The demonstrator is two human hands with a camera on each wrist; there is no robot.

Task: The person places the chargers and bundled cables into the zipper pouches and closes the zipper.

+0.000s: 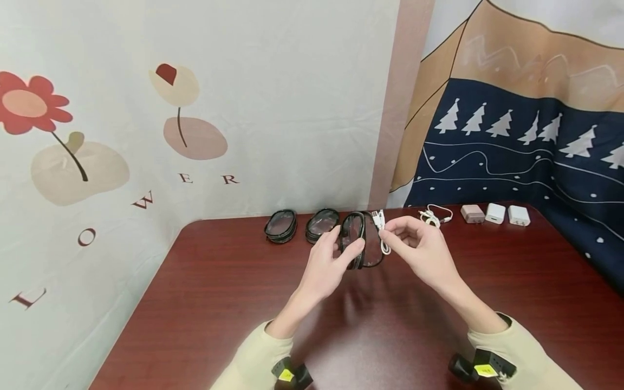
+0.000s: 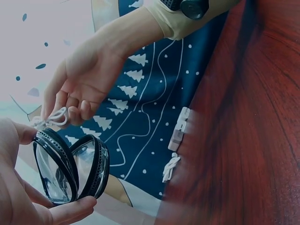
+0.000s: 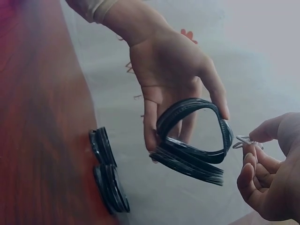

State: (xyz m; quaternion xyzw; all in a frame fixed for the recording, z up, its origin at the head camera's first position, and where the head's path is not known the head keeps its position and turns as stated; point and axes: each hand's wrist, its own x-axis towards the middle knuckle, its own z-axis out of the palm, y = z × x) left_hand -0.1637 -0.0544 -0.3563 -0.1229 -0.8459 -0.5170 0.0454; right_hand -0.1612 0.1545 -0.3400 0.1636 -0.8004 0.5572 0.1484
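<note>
My left hand (image 1: 324, 265) grips a small round pouch (image 1: 352, 230) with clear faces and black zippered edges, thumb on one side and fingers on the other. The pouch gapes wide, its two halves spread in a V in the left wrist view. Close to its opening, my right hand (image 1: 425, 253) pinches a coiled white USB cable (image 1: 379, 221) between thumb and fingertips. The cable's plug end points up, and its loop hangs beside the pouch's lid half. In the right wrist view the remaining right fingers (image 3: 255, 180) are bent loosely beneath the cable.
Two similar pouches, one at the left (image 1: 281, 225) and one nearer the middle (image 1: 322, 223), lie along the table's back edge. Further right are another coiled white cable (image 1: 431, 218), a pinkish charger (image 1: 473, 214) and two white chargers (image 1: 495, 213). Printed curtains hang behind the reddish-brown table (image 1: 219, 314).
</note>
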